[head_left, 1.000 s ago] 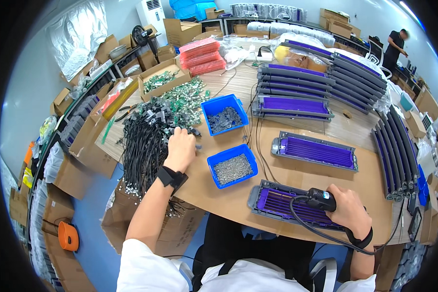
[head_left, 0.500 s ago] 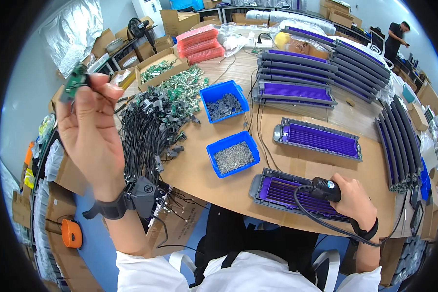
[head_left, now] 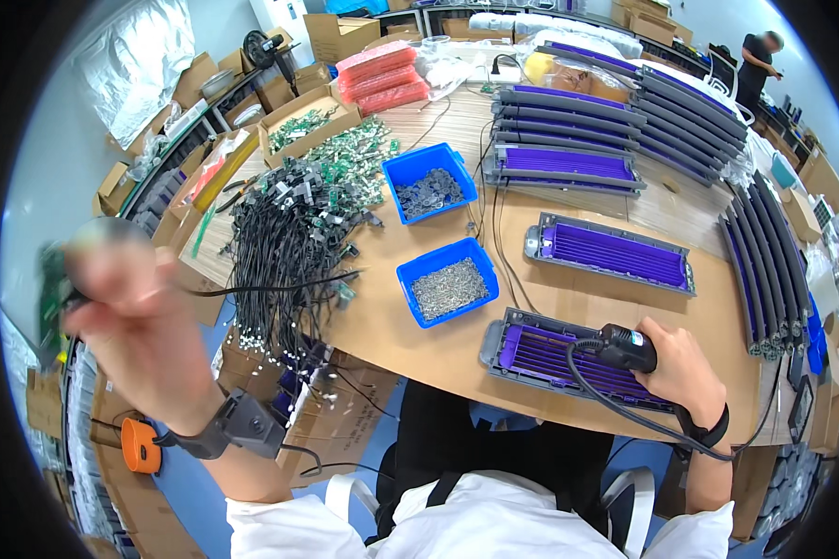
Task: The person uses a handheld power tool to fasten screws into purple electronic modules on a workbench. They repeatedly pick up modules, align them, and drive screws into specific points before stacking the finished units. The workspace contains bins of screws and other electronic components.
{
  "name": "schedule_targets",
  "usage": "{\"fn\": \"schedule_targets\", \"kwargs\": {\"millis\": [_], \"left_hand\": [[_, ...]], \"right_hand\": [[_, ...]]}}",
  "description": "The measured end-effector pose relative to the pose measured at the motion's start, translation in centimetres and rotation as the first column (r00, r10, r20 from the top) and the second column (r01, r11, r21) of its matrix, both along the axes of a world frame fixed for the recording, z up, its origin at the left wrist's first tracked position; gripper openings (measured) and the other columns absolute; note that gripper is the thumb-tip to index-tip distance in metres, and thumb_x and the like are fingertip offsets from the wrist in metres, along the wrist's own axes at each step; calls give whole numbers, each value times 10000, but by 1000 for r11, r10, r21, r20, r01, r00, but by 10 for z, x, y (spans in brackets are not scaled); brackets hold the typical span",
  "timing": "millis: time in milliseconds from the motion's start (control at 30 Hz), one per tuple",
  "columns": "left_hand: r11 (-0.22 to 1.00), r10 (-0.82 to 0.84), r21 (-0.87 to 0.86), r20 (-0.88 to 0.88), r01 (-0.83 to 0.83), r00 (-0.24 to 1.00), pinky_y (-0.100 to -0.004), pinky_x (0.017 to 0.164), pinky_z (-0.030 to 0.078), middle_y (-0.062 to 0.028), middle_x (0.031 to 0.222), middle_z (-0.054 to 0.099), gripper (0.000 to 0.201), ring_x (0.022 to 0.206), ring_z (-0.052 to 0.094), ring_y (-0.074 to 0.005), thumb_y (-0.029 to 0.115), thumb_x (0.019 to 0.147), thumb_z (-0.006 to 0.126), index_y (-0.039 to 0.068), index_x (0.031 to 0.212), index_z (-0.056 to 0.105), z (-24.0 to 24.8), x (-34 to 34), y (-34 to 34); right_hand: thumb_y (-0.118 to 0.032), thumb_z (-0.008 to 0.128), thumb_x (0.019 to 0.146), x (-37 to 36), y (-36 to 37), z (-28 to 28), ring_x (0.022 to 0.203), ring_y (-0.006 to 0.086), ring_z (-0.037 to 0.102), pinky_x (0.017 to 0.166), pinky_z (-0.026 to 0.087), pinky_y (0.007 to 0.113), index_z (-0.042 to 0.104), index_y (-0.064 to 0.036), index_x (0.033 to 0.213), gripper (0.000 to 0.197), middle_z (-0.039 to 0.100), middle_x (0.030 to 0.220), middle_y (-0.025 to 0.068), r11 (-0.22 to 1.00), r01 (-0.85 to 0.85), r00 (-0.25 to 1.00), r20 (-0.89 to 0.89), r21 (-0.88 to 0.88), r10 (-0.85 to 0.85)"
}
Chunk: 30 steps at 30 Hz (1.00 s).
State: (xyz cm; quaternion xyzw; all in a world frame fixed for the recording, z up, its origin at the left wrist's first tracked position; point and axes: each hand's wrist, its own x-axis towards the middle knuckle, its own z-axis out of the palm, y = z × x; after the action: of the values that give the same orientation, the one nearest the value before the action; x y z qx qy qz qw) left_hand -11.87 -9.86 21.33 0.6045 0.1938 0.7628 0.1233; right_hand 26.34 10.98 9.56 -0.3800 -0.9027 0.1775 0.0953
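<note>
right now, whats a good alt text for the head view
A person's raised left hand holds a blurred green board and black cable; the right hand holds a black tool over a purple-and-grey panel. Two blue bins and a cable pile lie on the table.

Green circuit board (head_left: 52,293), motion-blurred, was held aloft at far left; thin black cable (head_left: 275,286) trailed rightward from the same grip. Black corded driver (head_left: 623,348) lay sideways over long, purple-slatted, grey-framed housing (head_left: 546,361), contact unclear; housing slanted slightly.
</note>
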Motion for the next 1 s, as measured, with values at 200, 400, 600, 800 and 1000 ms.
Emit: {"fn": "schedule_targets", "kwargs": {"millis": [200,400,600,800,1000], "left_hand": [[956,232,-213,122,-203,965,-230,542,399,-51,863,533,324,625,486,-119,175,928,621,-12,1163,501,-13,7,-16],[875,316,-382,-15,-297,949,-199,409,385,-45,688,509,533,516,483,-117,157,835,732,-44,1204,405,-13,41,-60],[454,302,-876,-21,-163,953,-267,635,517,-101,780,654,407,709,660,-188,-14,578,729,-32,976,643,-95,76,-11],[456,196,-888,155,50,968,-252,743,548,-75,852,674,257,806,661,-128,-84,752,717,2,961,595,-151,104,57],[535,111,-838,194,106,975,-228,682,539,-67,826,683,245,754,658,-108,-87,741,732,9,927,606,-161,127,91]], "right_hand": [[-3,685,636,3,-1,-1,820,440,597,704,489,472,547,-17,908,305,636,854,217,1000,12,1000,13,8,-12],[-17,707,638,7,3,9,821,440,597,712,490,470,550,-12,921,323,637,859,219,998,-33,998,50,-49,36],[-41,749,647,-2,13,44,824,416,589,701,477,430,535,-5,938,364,615,855,189,974,-210,972,-91,80,217],[-54,752,664,-68,3,67,755,426,613,632,485,419,526,6,1003,412,628,796,218,944,-327,884,-337,49,324],[-100,773,659,-103,4,39,780,430,616,657,485,427,524,7,1044,471,638,820,232,922,-387,844,-409,-20,346]]}}
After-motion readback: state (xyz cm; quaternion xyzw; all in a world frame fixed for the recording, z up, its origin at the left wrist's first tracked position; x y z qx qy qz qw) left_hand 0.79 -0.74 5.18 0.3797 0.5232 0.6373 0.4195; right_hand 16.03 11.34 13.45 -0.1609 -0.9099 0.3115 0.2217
